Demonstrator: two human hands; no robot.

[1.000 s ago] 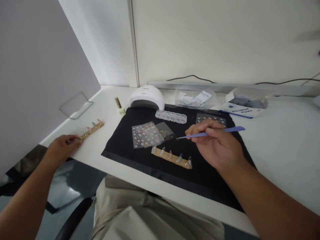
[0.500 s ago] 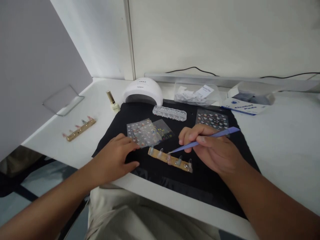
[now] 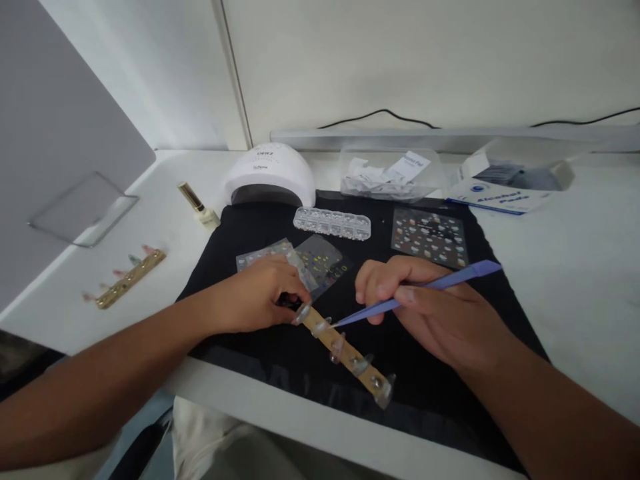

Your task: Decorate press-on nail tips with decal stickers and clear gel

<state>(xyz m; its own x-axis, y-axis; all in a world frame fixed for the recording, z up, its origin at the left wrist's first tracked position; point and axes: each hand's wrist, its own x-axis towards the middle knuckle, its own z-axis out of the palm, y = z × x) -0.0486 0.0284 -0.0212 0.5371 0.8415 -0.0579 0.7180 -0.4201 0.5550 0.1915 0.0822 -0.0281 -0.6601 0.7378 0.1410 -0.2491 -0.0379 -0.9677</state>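
Since a second ago, left hand (image 3: 260,297) has come off the far strip and crossed onto the black mat (image 3: 440,340); fingers now pinched on near end of the wooden nail strip (image 3: 345,353), lifted and angled toward the table edge. Right hand (image 3: 435,313) clamped on blue tweezers (image 3: 415,290), tip touching strip's second nail tip. Strip carries five clear tips. Second strip (image 3: 127,280) lies left, off mat. Three sticker sheets on mat; one (image 3: 430,237) at right. Clear gem tray (image 3: 333,223), compartments filled. Open plastic box (image 3: 390,177) holds paper slips. Curing lamp (image 3: 270,177), one polish bottle (image 3: 197,205).
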